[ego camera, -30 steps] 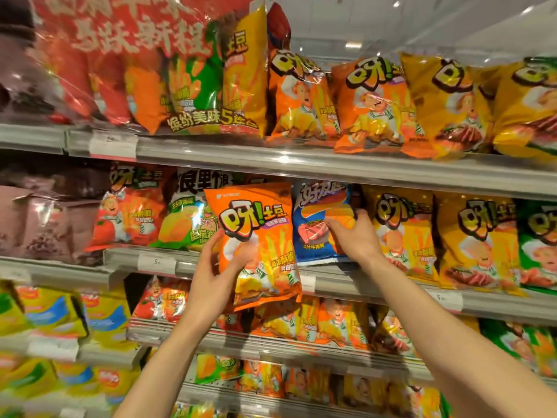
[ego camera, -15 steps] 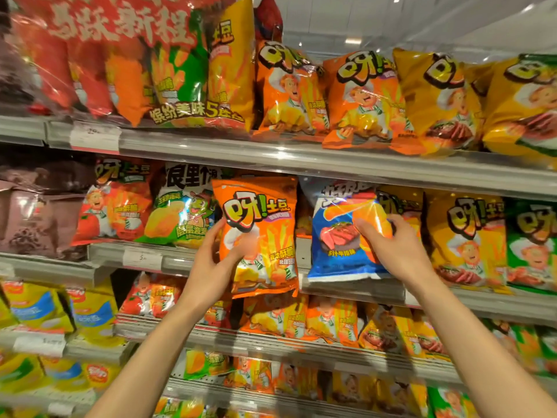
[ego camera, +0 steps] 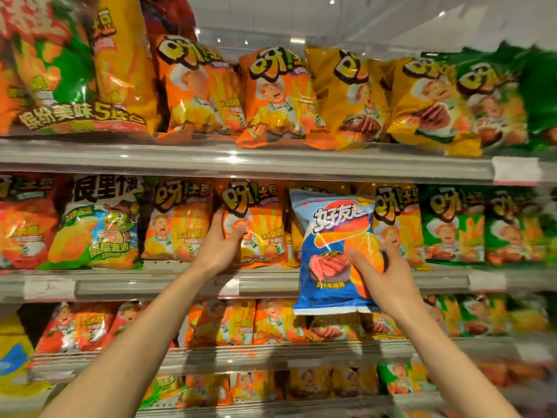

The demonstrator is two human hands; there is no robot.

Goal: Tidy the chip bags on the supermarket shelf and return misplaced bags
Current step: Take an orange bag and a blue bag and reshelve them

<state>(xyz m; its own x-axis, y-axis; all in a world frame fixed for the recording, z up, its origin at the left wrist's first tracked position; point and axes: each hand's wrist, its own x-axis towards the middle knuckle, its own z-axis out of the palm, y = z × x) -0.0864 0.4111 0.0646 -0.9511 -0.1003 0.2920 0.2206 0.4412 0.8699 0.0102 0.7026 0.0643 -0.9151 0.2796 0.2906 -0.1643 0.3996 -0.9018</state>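
The blue bag point(ego camera: 333, 251) reads "好友趣"; a shelf price tag point(ego camera: 49, 288) seemingly shows "5".

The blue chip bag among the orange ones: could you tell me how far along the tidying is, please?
Done: the blue chip bag is off the middle shelf, held in front of it by the right hand. In hand: the left hand presses an orange bag into its row. Left: returning the blue bag to its proper place, not visible here.

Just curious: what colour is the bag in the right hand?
Blue, with orange chips pictured: the blue chip bag, head view.
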